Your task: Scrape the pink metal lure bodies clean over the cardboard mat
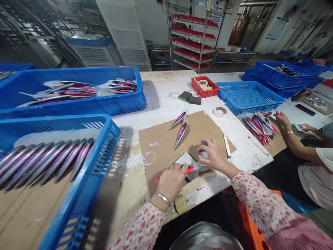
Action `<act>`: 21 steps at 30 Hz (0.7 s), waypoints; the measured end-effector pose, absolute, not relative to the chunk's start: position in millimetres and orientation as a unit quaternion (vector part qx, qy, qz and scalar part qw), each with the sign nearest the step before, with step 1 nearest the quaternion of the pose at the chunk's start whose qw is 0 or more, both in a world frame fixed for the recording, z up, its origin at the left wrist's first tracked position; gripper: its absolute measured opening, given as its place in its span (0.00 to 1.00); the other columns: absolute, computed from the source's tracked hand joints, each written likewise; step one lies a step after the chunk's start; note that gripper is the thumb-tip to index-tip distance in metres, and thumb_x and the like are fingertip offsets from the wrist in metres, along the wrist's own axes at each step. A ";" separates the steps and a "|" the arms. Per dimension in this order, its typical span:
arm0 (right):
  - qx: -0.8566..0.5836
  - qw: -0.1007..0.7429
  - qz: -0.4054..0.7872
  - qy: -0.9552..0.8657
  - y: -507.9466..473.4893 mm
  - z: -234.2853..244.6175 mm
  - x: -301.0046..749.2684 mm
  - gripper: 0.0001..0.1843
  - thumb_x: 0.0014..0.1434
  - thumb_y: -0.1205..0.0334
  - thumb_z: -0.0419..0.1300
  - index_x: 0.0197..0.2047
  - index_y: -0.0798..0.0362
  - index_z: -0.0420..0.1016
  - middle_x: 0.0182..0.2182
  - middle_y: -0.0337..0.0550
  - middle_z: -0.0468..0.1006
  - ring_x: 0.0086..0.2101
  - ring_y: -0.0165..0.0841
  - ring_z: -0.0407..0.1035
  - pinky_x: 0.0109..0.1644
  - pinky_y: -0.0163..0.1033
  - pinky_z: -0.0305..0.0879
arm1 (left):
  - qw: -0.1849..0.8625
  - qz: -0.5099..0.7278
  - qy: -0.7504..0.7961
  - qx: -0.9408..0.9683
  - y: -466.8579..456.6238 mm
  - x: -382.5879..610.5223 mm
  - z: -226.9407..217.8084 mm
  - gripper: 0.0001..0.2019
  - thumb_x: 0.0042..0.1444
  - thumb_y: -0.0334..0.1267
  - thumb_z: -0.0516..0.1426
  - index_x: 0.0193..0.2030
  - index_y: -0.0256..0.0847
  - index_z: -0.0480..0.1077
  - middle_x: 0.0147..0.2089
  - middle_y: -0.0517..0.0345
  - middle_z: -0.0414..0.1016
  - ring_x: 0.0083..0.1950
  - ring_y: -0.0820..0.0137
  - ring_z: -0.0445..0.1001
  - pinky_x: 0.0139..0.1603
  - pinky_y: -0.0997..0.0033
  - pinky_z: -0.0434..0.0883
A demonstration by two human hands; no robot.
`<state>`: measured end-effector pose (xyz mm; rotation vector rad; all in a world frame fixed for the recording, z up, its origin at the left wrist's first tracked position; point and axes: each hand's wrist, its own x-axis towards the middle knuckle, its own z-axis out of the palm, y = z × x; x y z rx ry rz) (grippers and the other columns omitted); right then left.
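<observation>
Head view, close, down over worktable (161,104)

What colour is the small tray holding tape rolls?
The tray is red; head view shows it best.

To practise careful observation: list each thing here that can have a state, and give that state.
left hand, gripping the red lure flat on the cardboard
right hand, curled over a grey pad
two lures, lying loose on the cardboard
near crate, holding a row of lures
red tray, holding tape rolls
</observation>
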<state>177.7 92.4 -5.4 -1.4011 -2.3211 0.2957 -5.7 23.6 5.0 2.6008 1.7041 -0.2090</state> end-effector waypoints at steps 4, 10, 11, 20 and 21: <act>-0.537 0.218 0.069 -0.812 91.1 -5.3 168.6 0.08 0.56 0.58 0.62 0.40 0.47 0.78 0.53 0.48 0.68 0.53 0.46 0.57 0.54 0.51 0.58 | 0.004 -0.059 0.550 0.833 22.6 -4.8 4.6 0.17 0.61 0.26 0.49 0.54 0.40 0.68 0.39 0.50 0.74 0.42 0.62 0.77 0.37 0.67 0.72; -0.506 0.167 0.083 -0.842 91.9 2.6 168.3 0.08 0.57 0.59 0.61 0.40 0.47 0.77 0.52 0.47 0.69 0.52 0.45 0.58 0.52 0.49 0.59 | 0.012 -0.066 0.557 0.828 19.6 -1.0 7.0 0.18 0.62 0.25 0.47 0.56 0.40 0.68 0.40 0.48 0.75 0.40 0.61 0.77 0.35 0.68 0.72; -0.516 0.151 0.085 -0.839 91.6 3.4 169.5 0.07 0.56 0.59 0.61 0.39 0.47 0.77 0.51 0.48 0.69 0.51 0.45 0.59 0.51 0.49 0.60 | 0.011 -0.067 0.555 0.829 19.2 -0.2 7.2 0.19 0.62 0.25 0.47 0.57 0.40 0.67 0.40 0.48 0.76 0.40 0.61 0.77 0.35 0.67 0.72; -0.521 0.180 0.063 -0.832 87.4 1.3 170.9 0.08 0.57 0.59 0.61 0.41 0.47 0.78 0.54 0.47 0.68 0.53 0.46 0.57 0.53 0.49 0.58 | 0.004 -0.051 0.566 0.823 16.8 0.4 1.7 0.17 0.63 0.27 0.48 0.56 0.39 0.68 0.39 0.48 0.75 0.40 0.60 0.78 0.35 0.66 0.73; -0.529 0.168 0.059 -0.830 88.0 2.3 172.9 0.07 0.56 0.60 0.62 0.39 0.47 0.78 0.53 0.47 0.69 0.51 0.45 0.59 0.51 0.48 0.59 | 0.007 -0.052 0.563 0.824 16.9 0.3 1.4 0.17 0.63 0.27 0.48 0.57 0.39 0.68 0.39 0.48 0.75 0.40 0.60 0.78 0.34 0.66 0.74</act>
